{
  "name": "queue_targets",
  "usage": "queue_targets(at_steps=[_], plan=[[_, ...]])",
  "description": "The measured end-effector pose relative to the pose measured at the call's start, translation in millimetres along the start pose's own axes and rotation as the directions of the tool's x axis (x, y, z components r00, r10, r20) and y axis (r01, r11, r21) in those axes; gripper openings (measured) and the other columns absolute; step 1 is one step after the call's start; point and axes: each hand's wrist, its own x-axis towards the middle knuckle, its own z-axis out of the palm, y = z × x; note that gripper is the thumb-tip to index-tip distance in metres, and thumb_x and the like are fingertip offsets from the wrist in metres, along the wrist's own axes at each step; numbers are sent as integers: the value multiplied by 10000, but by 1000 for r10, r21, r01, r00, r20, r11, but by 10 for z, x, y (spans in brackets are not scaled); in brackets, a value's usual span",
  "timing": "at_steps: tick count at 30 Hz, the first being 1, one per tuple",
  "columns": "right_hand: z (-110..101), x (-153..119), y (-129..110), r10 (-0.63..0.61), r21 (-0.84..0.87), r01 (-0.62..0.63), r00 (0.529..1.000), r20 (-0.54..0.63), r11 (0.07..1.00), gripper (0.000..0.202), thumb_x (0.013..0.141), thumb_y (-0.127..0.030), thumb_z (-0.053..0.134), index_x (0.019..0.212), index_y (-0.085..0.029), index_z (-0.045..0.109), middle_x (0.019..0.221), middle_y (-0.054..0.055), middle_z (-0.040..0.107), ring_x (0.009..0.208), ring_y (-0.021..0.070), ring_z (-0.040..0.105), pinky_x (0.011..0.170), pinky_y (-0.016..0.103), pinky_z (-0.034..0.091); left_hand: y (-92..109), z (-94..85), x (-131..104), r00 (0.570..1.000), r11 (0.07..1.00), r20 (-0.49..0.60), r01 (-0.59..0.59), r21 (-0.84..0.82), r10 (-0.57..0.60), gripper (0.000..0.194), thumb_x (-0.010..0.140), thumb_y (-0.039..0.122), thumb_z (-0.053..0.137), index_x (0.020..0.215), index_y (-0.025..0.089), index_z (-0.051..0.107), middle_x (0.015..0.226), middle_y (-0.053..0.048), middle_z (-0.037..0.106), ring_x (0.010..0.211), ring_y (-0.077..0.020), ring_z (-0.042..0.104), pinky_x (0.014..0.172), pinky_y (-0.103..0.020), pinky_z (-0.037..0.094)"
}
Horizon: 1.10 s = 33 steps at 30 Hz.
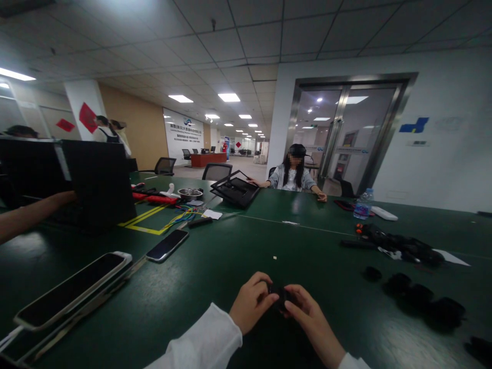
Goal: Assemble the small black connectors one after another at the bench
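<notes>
Both my hands meet low in the middle of the view, just above the green table [215,287]. Between them is a small black part [281,297], too dark for me to name its kind. My left hand [251,302] pinches it from the left with thumb and fingers. From the right, my right hand [307,312] grips the same part, thumb and forefinger closed on it. The fingers cover much of the part. A tiny pale piece [274,258] lies on the table beyond my hands.
Two phones [73,289] lie at left, near a black box [98,177] with another person's arm [34,215] at it. Black round parts [418,297], dark gear [400,243] and a water bottle [363,204] are at right. Across sits a person [294,171] touching a black case [236,189].
</notes>
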Motion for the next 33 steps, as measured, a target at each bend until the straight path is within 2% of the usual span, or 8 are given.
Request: queue_targets(at_steps=[4, 8, 13, 17, 22, 27, 30, 33], plan=[[-19, 22, 38, -2, 45, 3, 999, -38, 999, 309, 667, -405, 594, 900, -208, 547, 875, 32, 557, 765, 184, 536, 663, 309, 435, -7, 11, -14, 999, 998, 33, 5, -59, -3, 204, 664, 188, 619, 751, 164, 436, 1133, -75, 447, 896, -173, 500, 713, -270, 424], [-18, 14, 9, 27, 115, -16, 995, -95, 993, 328, 642, -425, 608, 882, -207, 559, 829, 30, 558, 736, 186, 537, 673, 336, 435, -24, 33, -16, 996, 994, 85, 24, -111, -14, 288, 662, 71, 556, 892, 181, 422, 1144, -67, 442, 904, -162, 500, 710, -266, 436], [-9, -25, -57, 41, 96, -32, 995, -86, 995, 323, 649, -411, 602, 895, -211, 543, 863, 34, 557, 780, 201, 535, 697, 346, 434, -11, 1, -8, 988, 993, 123, 98, -72, -89, 392, 707, 198, 570, 1067, 200, 413, 1043, -56, 502, 795, -148, 532, 690, -271, 445], [-13, -35, -49, 28, 61, -25, 999, -39, 998, 313, 668, -380, 593, 928, -221, 520, 901, 31, 555, 841, 204, 529, 723, 338, 429, -4, -34, -4, 990, 995, 107, 95, 9, -96, 326, 767, 322, 502, 1065, 204, 443, 941, -40, 538, 755, -146, 541, 662, -255, 441], [-20, -22, -1, 18, 45, -18, 1000, 4, 999, 350, 648, -375, 616, 949, -224, 518, 926, 30, 560, 875, 206, 524, 745, 331, 425, -18, -36, -6, 974, 986, 166, 165, -38, -157, 298, 857, 367, 309, 1056, 204, 459, 791, 1, 553, 562, -89, 549, 577, -209, 434], [-46, -1, 0, -1, 58, 3, 999, -34, 998, 356, 652, -400, 606, 944, -212, 527, 935, 42, 563, 868, 208, 523, 728, 329, 424, -48, -31, -2, 978, 996, 184, 91, 22, -94, 475, 724, 302, 557, 1162, 235, 387, 872, -12, 565, 710, -137, 553, 638, -231, 432], [-52, -4, -25, 13, 53, -11, 999, -36, 999, 336, 676, -380, 591, 961, -216, 521, 949, 41, 560, 853, 200, 527, 742, 339, 421, -66, -23, 0, 978, 995, 186, 90, 47, -97, 474, 713, 199, 557, 1154, 249, 391, 924, -17, 564, 772, -146, 545, 693, -252, 425], [-46, -12, -35, -5, 61, 7, 1000, -28, 998, 345, 669, -374, 601, 966, -217, 521, 956, 43, 560, 861, 204, 525, 739, 340, 425, -67, -23, -1, 972, 992, 200, 120, 36, -124, 452, 718, 220, 562, 1138, 242, 398, 928, -14, 567, 775, -146, 544, 699, -256, 423]])
